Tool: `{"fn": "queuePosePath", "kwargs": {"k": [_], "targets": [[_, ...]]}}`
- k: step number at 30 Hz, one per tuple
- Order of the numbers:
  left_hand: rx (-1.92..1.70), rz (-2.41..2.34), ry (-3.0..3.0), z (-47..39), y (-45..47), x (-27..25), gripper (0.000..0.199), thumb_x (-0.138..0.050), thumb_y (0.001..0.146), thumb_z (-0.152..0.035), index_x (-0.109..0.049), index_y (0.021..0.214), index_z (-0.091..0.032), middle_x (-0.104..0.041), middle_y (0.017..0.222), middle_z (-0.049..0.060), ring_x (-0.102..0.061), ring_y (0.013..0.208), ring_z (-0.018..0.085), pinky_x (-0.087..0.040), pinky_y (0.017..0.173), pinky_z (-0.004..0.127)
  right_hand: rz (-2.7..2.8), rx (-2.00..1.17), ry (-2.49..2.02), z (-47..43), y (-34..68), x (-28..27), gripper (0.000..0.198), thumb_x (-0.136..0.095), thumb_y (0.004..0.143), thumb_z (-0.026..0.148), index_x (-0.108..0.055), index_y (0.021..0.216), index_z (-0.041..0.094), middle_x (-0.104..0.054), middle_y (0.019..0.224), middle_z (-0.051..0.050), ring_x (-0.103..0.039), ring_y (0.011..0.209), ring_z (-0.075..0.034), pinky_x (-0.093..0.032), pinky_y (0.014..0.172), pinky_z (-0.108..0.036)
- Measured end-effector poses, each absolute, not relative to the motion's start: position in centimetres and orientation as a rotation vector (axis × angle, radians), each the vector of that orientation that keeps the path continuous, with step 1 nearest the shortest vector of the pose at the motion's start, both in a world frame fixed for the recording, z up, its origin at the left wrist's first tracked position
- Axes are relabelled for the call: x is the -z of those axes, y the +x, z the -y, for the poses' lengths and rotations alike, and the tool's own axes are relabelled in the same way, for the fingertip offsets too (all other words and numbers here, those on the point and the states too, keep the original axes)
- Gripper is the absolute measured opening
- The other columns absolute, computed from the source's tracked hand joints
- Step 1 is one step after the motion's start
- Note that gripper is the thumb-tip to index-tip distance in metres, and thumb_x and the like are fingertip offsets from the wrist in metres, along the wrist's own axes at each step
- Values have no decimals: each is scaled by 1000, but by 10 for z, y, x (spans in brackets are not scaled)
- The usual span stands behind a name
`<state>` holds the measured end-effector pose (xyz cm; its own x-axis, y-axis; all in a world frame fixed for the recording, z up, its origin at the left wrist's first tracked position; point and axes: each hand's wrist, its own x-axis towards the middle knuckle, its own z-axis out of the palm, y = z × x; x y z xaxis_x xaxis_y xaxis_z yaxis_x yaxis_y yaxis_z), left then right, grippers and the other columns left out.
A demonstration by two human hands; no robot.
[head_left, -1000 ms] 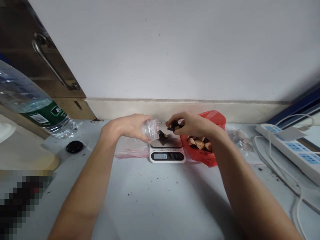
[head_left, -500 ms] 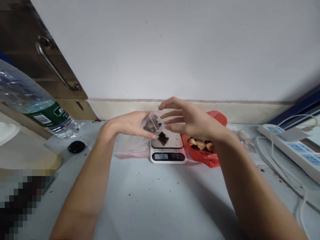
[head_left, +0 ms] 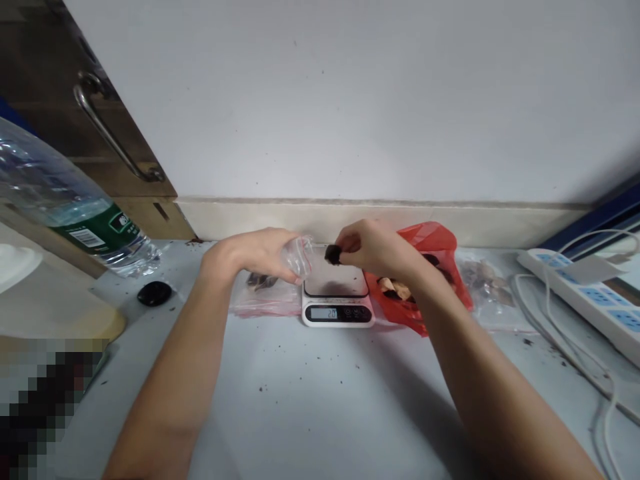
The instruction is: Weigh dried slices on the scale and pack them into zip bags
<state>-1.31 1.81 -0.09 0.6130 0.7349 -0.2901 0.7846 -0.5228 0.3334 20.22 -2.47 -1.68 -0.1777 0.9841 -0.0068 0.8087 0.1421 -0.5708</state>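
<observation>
My left hand [head_left: 270, 252] is closed on a clear zip bag [head_left: 300, 257] with a red seal line, its mouth turned toward the scale. Between the thumb and fingers of my right hand [head_left: 364, 245] is a dark, dried-looking piece [head_left: 333, 254], held just above the plate of the white kitchen scale [head_left: 337, 316]. The scale's display seems to read 2.0. A red plastic bag [head_left: 437, 239] with pale and dark dried pieces lies right of the scale, partly behind my right forearm. Below my left hand, dark pieces show in or on a stack of clear zip bags [head_left: 265, 300].
A tilted water bottle [head_left: 95, 223] and a translucent jug [head_left: 50, 300] stand at left, near a black round object [head_left: 154, 293]. On the right are another clear bag of pieces [head_left: 487, 283], a power strip [head_left: 590, 293] and white cables [head_left: 565, 350]. Crumbs dot the table.
The dark piece on the scale has been picked up by my right hand, whose fingers closed from spread. The display went from about 10.3 to about 2.0. My left hand's bag tipped slightly.
</observation>
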Motion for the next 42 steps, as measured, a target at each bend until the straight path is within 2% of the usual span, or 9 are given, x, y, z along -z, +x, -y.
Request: {"fn": "queuePosePath", "kwargs": {"k": [6, 9, 12, 16, 21, 24, 28, 34, 42], "targets": [[-50, -1071, 2412, -15, -13, -2, 79, -72, 79, -60, -54, 146, -23, -64, 146, 11, -62, 128, 31, -48, 104, 38, 1878, -749, -1125, 26, 215, 12, 31, -64, 82, 12, -77, 109, 18, -81, 108, -11, -77, 101, -25, -61, 91, -40], [-229, -890, 2387, -14, -19, -5, 81, -69, 86, -56, -42, 156, -25, -58, 154, 10, -57, 137, 29, -45, 110, 37, 2021, -521, -1024, 27, 224, 11, 31, -64, 78, 13, -79, 103, 23, -73, 131, -11, -69, 120, -29, -57, 100, -46], [-384, -786, 2287, -13, -22, -7, 78, -65, 92, -54, -40, 159, -25, -63, 148, 11, -62, 134, 28, -50, 108, 39, 2074, -490, -949, 28, 232, 7, 9, -74, 81, 30, -78, 86, 23, -66, 143, -11, -65, 125, -32, -55, 101, -48], [-600, -801, 2141, -12, -21, -10, 70, -72, 91, -51, -55, 151, -20, -73, 133, 13, -69, 124, 28, -56, 103, 40, 1948, -624, -936, 30, 234, 2, 29, -80, 81, 45, -72, 74, 19, -74, 119, -13, -71, 102, -27, -58, 83, -40], [-820, -824, 2105, -7, -12, -14, 38, -85, 79, -42, -81, 108, -17, -82, 100, 9, -79, 93, 24, -64, 87, 35, 1790, -649, -1034, 31, 229, -3, 36, -87, 72, 48, -68, 76, 18, -69, 79, -4, -61, 68, -16, -49, 59, -31], [-917, -847, 2104, -4, -7, -15, 23, -85, 79, -36, -82, 89, -16, -81, 82, 5, -78, 78, 20, -65, 75, 29, 1761, -683, -1050, 33, 229, -5, 31, -85, 70, 41, -63, 71, 20, -64, 72, 0, -58, 65, -14, -48, 59, -29], [-994, -860, 2160, -1, -1, -15, 15, -80, 83, -30, -79, 83, -15, -79, 76, 4, -76, 73, 17, -63, 71, 26, 1791, -674, -1069, 37, 233, -9, 29, -82, 72, 36, -58, 70, 21, -63, 72, 1, -59, 67, -14, -50, 61, -29], [-1058, -826, 2414, 10, 13, -16, 12, -70, 87, -18, -74, 76, -16, -78, 76, 1, -74, 75, 15, -59, 73, 25, 2003, -522, -1131, 44, 228, -14, 34, -77, 82, 53, -72, 86, 19, -72, 81, -5, -65, 75, -19, -53, 72, -34], [-913, -795, 2601, 18, 13, -24, 14, -62, 88, -19, -68, 76, -18, -72, 68, -1, -64, 64, 13, -45, 58, 22, 2023, -561, -1122, 49, 218, -17, 43, -73, 85, 56, -65, 67, 18, -62, 62, 0, -54, 60, -13, -42, 60, -30]]}}
